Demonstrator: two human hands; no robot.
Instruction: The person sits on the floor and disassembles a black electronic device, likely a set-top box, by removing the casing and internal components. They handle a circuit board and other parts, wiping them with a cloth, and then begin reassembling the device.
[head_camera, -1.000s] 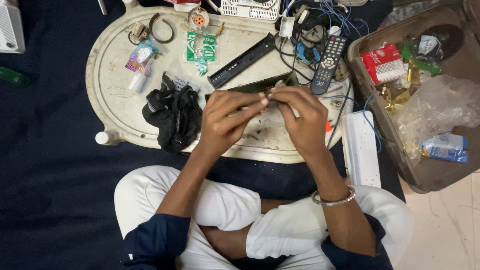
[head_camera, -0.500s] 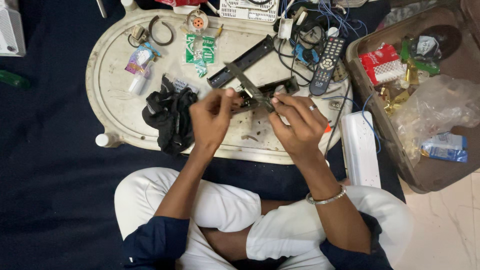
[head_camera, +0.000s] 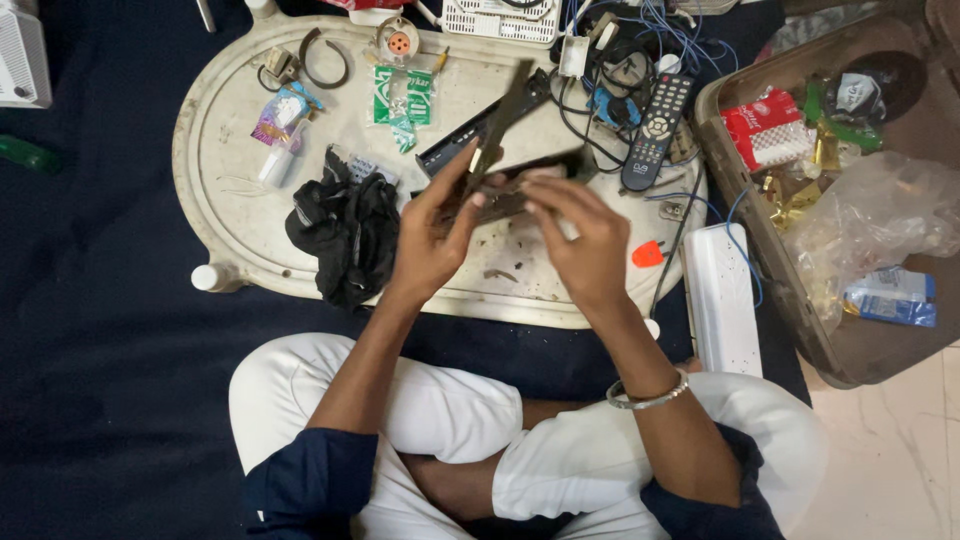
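From the head camera, a person sits cross-legged on dark cloth before an oval cream tray (head_camera: 215, 150) crowded with odds and ends. Both hands meet above the tray's middle. The left hand (head_camera: 432, 240) pinches a dark flat device (head_camera: 520, 185), thumb on top and fingers curled beneath its left end. The right hand (head_camera: 588, 245) grips the same device from the right side, fingers bent over its upper face — a silver bangle (head_camera: 650, 395) circles that wrist. A thin dark panel (head_camera: 505, 115) stands tilted up from the device, rising toward the tray's far edge.

Near the tray's left edge lies a crumpled black cloth (head_camera: 345, 230), just beside the left hand. At the far right corner a black remote control (head_camera: 657, 130) rests among tangled blue and black wires (head_camera: 620, 60). A white power strip (head_camera: 722, 300) lies off the tray's right edge — beyond it, a brown box (head_camera: 740, 200) holds wrappers and a clear plastic bag (head_camera: 875, 225).
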